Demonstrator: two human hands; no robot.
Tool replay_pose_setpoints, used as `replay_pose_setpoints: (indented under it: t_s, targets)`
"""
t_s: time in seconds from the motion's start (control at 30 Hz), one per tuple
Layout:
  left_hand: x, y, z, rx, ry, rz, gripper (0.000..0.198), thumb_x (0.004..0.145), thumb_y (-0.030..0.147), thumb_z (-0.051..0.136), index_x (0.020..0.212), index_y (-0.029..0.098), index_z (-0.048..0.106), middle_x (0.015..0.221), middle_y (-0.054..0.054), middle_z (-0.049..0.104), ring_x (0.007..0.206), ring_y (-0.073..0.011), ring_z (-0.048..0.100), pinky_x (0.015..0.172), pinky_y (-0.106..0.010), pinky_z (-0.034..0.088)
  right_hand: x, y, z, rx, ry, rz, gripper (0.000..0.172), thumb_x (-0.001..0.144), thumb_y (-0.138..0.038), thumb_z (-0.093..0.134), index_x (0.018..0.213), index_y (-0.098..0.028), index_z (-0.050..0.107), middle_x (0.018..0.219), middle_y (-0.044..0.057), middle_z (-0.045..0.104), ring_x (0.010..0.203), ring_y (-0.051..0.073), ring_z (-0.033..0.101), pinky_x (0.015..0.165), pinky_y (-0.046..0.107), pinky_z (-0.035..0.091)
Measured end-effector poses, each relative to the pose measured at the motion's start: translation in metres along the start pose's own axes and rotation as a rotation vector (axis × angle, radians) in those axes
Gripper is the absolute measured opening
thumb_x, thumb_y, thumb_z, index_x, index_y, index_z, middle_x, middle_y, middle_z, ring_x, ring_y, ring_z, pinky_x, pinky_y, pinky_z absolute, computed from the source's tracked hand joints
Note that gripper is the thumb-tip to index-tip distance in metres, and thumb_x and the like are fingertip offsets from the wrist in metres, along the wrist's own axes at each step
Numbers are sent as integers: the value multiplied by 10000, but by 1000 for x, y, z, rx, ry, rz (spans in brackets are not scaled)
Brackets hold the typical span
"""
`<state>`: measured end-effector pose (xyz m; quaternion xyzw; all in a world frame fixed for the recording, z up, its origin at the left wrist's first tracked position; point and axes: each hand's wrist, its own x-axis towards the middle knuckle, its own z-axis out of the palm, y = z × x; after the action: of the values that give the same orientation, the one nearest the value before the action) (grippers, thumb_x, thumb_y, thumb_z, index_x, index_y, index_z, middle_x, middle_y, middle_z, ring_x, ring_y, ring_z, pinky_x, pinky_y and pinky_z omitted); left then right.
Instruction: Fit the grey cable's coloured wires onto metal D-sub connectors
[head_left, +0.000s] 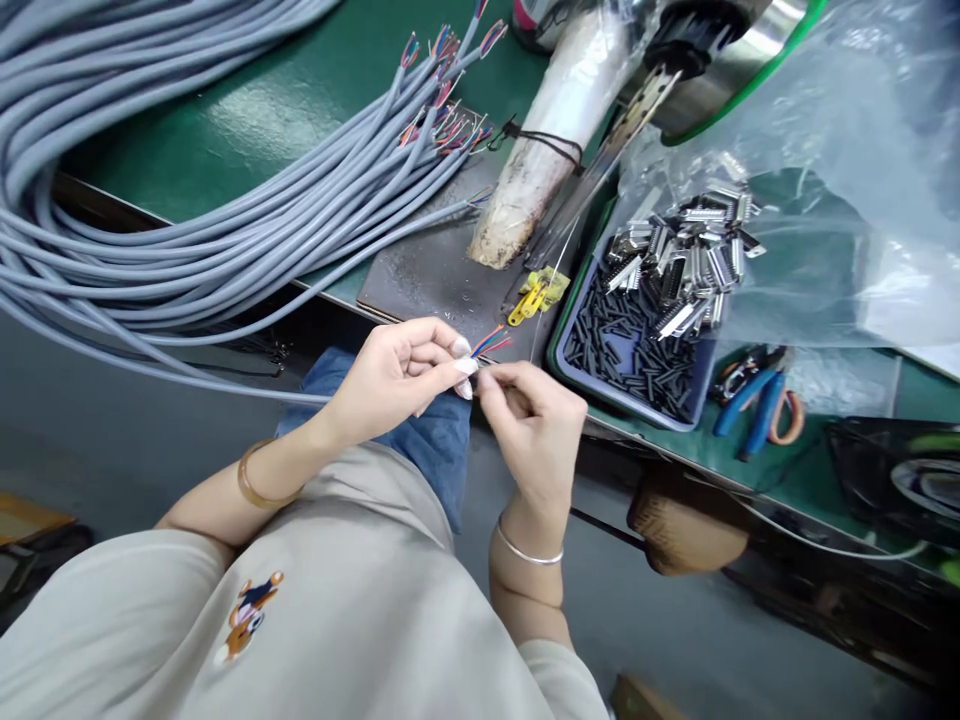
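Between thumb and fingers, my left hand (409, 372) pinches the stripped end of a grey cable (259, 393), whose jacket trails away to the left. Thin red and blue wires (491, 343) fan out past those fingertips. My right hand (536, 415) is closed in a pinch right beside the wires, its fingertips almost touching the left ones. Something small and dark shows at its fingertips, too small to name. Just beyond both hands lies a dark board (427, 270) on the bench, with a yellow clip (534, 300) on it.
A thick bundle of grey cables (247, 215) covers the bench's left side. To the right, a blue tray (701, 395) holds short black tubes (622, 350) and metal connectors (697, 250). Beyond it lie blue-handled pliers (765, 405). A plastic-wrapped post (547, 130) and solder spool (750, 70) stand behind.
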<state>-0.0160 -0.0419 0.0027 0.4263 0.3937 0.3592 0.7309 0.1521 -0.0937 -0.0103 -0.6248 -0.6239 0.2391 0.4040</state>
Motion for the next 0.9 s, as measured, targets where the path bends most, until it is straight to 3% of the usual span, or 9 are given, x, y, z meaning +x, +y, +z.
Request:
replay_pose_setpoints:
  t_s: [0.07, 0.17, 0.23, 0.33, 0.47, 0.6, 0.67, 0.8, 0.9]
  targets:
    - [0, 1, 1, -16, -20, 7, 335, 779, 279, 813, 1010, 136, 617, 643, 20, 707, 392, -21, 450, 381, -140, 346, -2, -2, -2, -21, 11, -17, 162, 924, -222, 653, 777, -191, 714, 655, -41, 621, 505, 55, 399, 502, 240, 298]
    - [1, 2, 3, -17, -53, 9, 265, 793, 251, 796, 956, 121, 633, 635, 19, 698, 414, -12, 460, 413, -133, 353, -3, -5, -6, 34, 314, 29, 158, 951, -287, 640, 877, -205, 752, 715, -16, 661, 530, 74, 466, 500, 244, 322]
    - [2, 3, 5, -11, -49, -3, 251, 767, 240, 821, 877, 119, 630, 628, 19, 690, 441, -15, 488, 439, -130, 375, -1, -6, -10, 74, 413, 47, 151, 941, -313, 654, 920, -214, 766, 763, 5, 682, 591, 95, 543, 518, 245, 365]
    - [3, 2, 7, 7, -51, -5, 269, 736, 232, 848, 850, 124, 630, 638, 18, 691, 496, -37, 559, 495, -134, 433, 5, -5, -13, 127, 279, 76, 136, 907, -332, 693, 921, -221, 771, 830, 25, 692, 695, 123, 613, 538, 243, 404]
    - [4, -5, 8, 126, -66, 70, 198, 768, 242, 815, 839, 125, 672, 689, -16, 727, 608, -93, 661, 599, -176, 517, 12, -3, -12, 224, 108, 129, 112, 876, -303, 716, 828, -202, 727, 800, 5, 648, 621, 92, 545, 497, 229, 353]
    - [3, -13, 9, 415, -6, 287, 111, 868, 247, 716, 873, 150, 770, 907, -70, 808, 829, -154, 737, 774, -237, 561, 13, -6, -11, 112, 103, 41, 135, 887, -258, 704, 770, -194, 689, 736, -26, 607, 517, 54, 396, 499, 242, 317]
    - [2, -14, 10, 503, 0, 338, 130, 892, 253, 689, 879, 166, 784, 946, -71, 816, 863, -166, 741, 812, -252, 561, 11, -7, -12, 18, 132, -34, 119, 885, -233, 709, 773, -197, 693, 730, -27, 613, 527, 58, 396, 526, 251, 332]
    - [2, -9, 9, 307, -71, 162, 176, 892, 310, 688, 901, 138, 722, 750, -50, 765, 642, -117, 679, 643, -211, 540, 9, -1, -14, 91, 129, 52, 144, 893, -278, 706, 773, -199, 694, 687, -28, 582, 550, 79, 457, 512, 254, 318]
    - [3, -3, 6, 88, -101, 0, 212, 849, 323, 735, 885, 138, 636, 648, -7, 708, 438, -45, 516, 445, -159, 410, 8, 2, -12, 163, 163, 115, 172, 892, -294, 704, 749, -199, 698, 661, -30, 586, 553, 84, 491, 499, 242, 324]
